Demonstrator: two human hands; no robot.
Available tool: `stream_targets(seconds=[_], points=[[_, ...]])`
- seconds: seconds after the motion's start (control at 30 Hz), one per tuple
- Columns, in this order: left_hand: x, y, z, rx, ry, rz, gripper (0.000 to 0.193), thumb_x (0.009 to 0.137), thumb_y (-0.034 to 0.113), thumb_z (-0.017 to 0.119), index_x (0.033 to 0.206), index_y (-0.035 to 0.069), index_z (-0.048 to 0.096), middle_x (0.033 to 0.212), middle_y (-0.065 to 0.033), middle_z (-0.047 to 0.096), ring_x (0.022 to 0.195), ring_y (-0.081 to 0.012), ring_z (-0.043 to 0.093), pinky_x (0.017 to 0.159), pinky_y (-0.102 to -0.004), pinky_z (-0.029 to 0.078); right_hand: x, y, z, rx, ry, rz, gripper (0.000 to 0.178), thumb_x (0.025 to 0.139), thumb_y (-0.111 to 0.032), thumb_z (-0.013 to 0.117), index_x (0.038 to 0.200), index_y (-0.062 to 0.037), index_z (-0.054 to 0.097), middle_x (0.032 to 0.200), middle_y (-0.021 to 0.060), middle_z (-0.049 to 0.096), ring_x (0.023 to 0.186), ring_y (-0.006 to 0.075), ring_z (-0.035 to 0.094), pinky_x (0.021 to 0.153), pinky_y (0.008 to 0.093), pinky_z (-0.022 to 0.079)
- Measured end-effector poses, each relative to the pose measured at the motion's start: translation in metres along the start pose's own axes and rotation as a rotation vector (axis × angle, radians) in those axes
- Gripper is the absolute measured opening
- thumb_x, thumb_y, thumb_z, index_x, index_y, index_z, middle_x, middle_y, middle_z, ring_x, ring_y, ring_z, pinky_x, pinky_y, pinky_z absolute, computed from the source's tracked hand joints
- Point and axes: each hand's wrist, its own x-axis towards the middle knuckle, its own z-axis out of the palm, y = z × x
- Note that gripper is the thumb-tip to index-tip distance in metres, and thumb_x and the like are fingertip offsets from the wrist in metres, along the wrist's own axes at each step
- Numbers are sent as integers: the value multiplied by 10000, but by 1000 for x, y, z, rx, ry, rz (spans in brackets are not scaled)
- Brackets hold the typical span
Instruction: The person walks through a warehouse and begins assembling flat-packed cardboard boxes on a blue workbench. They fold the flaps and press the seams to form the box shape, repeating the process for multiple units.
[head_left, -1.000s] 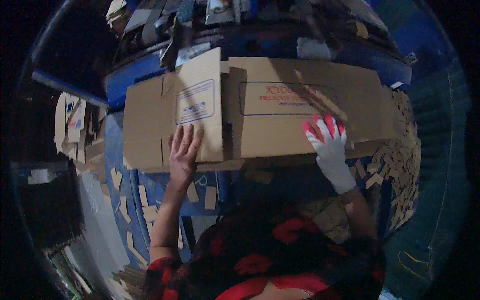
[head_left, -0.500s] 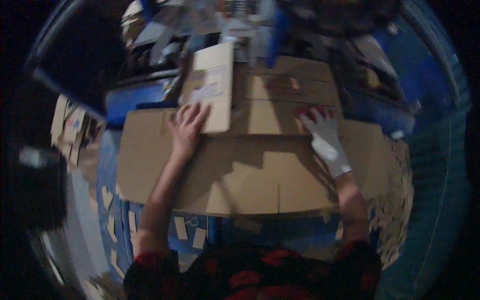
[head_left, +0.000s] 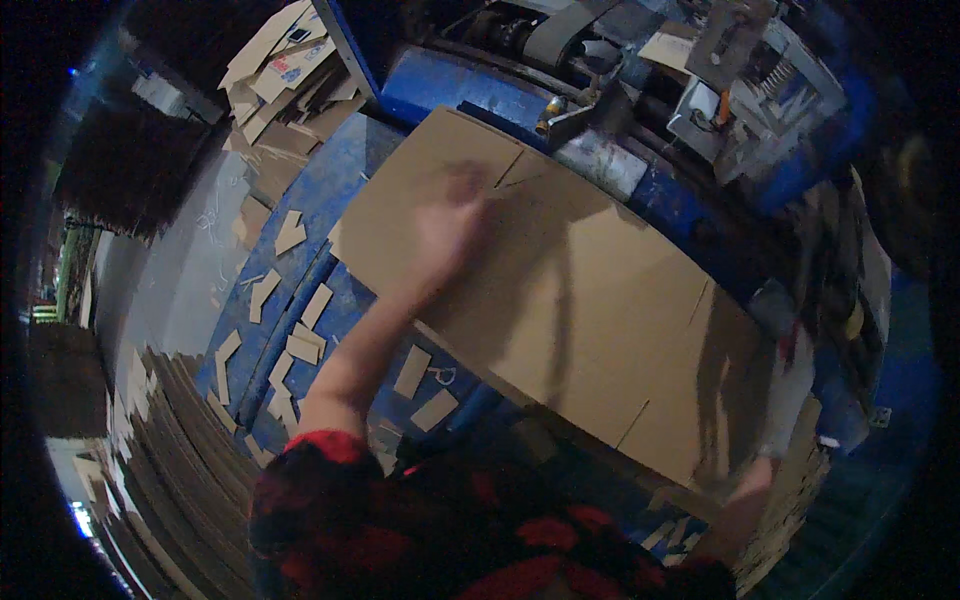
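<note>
A large flat cardboard sheet [head_left: 610,320], with short slots cut into its long edges, lies slanting across the blue worktable [head_left: 285,225]. My left hand [head_left: 455,215] is bare and smeared by motion over the sheet's left part; whether it touches the cardboard I cannot tell. At the sheet's right end is my right hand [head_left: 792,390] in a white glove with red fingertips, also blurred, its fingers too unclear to read.
Behind the sheet stands a blue machine [head_left: 460,85] with metal fittings [head_left: 780,90]. Small cardboard offcuts [head_left: 305,345] litter the table's left side. Stacked cardboard [head_left: 190,450] stands at the lower left, and a scrap pile [head_left: 285,80] rises at the far left.
The view has swung left. The smaller cardboard piece with a pale raised flap, earlier under both hands, is gone from the large sheet. My hands have moved farther apart.
</note>
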Motion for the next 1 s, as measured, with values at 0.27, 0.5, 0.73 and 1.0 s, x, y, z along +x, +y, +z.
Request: stream_targets(seconds=[0.27,0.5,0.73,1.0], points=[[-101,-95,-93,-76,-378,-625,673,754,441,669,1226,11,457,1258,-189,459,1119,-365,465,924,-418,404,-232,-51,-30,-287,-264,244,665,870,-440,511,1390,-75,315,1443,149,291,1336,353,245,1065,524,191],[-113,-115,-101,-161,-528,-760,579,635,399,766,969,-39,585,913,-184,601,844,-302,586,765,-375,464,-344,-41,-36,-317,379,802,726,859,-480,533,1379,-22,317,1451,126,282,1334,314,246,1061,461,250],[-117,-90,-138,-98,24,-247,629,645,259,818,1097,-5,470,1009,-149,525,966,-306,538,827,-370,436,-297,-101,-70,1344,709,1293,506,808,-73,624,1283,-91,448,1175,77,552,1038,213,555,890,352,440],[-122,-2,-119,-887,-251,-581,474,832,155,646,1248,8,471,1226,-152,512,1106,-251,476,954,-346,362,-281,-170,-74,475,188,345,494,761,39,550,1230,-109,505,1223,112,500,1112,276,502,936,453,385]])
